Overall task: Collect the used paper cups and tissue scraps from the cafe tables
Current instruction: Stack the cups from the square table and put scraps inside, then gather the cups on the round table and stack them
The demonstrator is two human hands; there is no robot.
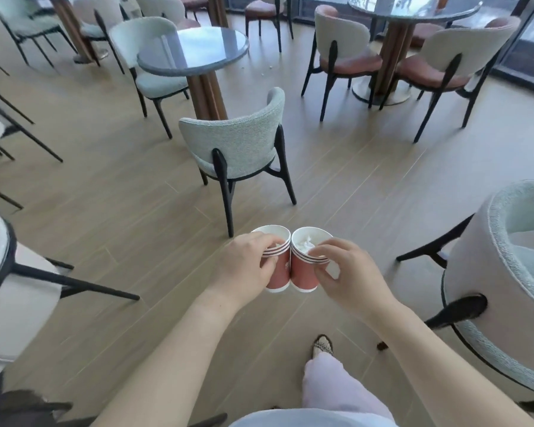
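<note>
Wood-plank flooring [111,192] lies open between the person and a pale green chair [238,143] tucked at a round grey table [195,50] ahead. Left hand [244,263] grasps one stack of red paper cups [278,272] by its rim; right hand [346,272] pinches a second stack [304,274], crumpled tissue [304,243] inside. Both stacks touch side by side, held above the floor, with chairs flanking either edge.

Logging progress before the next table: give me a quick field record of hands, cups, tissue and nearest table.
left hand: holds left cup stack at the rim
right hand: holds right cup stack at the rim
stacks: side by side, touching, red with white rims
tissue: crumpled inside right stack
nearest round table: nothing visible on top
floor scraps: small white bits beyond that table
</note>
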